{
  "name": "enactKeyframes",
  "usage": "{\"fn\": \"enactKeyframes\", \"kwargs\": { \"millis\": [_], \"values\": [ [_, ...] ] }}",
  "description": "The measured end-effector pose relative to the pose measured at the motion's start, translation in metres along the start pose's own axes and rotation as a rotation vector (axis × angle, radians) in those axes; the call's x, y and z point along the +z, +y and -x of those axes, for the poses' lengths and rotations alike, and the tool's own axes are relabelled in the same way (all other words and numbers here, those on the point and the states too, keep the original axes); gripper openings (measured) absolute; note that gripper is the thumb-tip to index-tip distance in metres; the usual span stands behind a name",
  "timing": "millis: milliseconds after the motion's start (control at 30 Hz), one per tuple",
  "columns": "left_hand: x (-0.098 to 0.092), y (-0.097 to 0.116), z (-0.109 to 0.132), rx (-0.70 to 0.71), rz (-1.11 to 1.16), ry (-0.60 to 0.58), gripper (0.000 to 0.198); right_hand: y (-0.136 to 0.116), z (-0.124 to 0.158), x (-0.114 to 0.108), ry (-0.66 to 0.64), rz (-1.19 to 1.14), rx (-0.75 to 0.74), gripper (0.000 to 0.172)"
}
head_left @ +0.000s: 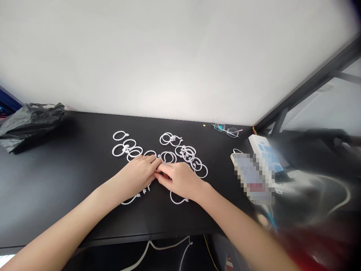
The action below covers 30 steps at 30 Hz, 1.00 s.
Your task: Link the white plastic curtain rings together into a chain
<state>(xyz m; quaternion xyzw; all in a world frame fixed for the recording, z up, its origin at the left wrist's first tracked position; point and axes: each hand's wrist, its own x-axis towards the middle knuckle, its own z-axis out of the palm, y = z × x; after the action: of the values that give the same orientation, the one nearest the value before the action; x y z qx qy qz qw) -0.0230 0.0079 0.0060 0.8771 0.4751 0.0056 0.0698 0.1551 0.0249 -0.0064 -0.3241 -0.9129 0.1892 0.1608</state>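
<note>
Left hand: (143,167) low over the middle of the tabletop (79,165), palm down, fingers bent inward, tips meeting those of the right hand (179,175); whether it grips anything cannot be told, the fingertips being too crowded together.
Right hand: thumb and fingers drawn toward a pinch against the left fingertips; any item between them is hidden, so its grip cannot be told either.
White rings: (188,153) thin open hoops with small clasp ends, spread loosely around both hands; some lie partly under the hands (an exact count is not possible).
Rings, left side: an overlapping group lies beyond the left hand, with a single ring (120,131) just past it; another piece shows beside the left wrist, nearer the front edge.
Rings, right side: overlapping hoops run in a slanting band beyond the right hand; one more sits partly covered by the right wrist.
Glasses: (227,131) near the wall (169,67), lenses down the right side of the tabletop, a small yellow speck (204,125) to their left.
Phone: (255,177) right of the rings, screen pixelated, next to a white and blue box (265,148).
Black bag: (34,120) crumpled, far left, well apart from the rings.
Below front edge: white cable (150,242) hanging.
</note>
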Motion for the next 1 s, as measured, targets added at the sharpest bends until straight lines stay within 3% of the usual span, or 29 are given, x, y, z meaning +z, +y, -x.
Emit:
{"fn": "enactKeyframes", "kwargs": {
  "millis": [1000],
  "values": [
    [0.0004, 0.0002, 0.0013, 0.016, -0.018, 0.022, 0.016, 0.0005, -0.0007, -0.0004, -0.003, 0.025, -0.001, 0.022]
  ]
}}
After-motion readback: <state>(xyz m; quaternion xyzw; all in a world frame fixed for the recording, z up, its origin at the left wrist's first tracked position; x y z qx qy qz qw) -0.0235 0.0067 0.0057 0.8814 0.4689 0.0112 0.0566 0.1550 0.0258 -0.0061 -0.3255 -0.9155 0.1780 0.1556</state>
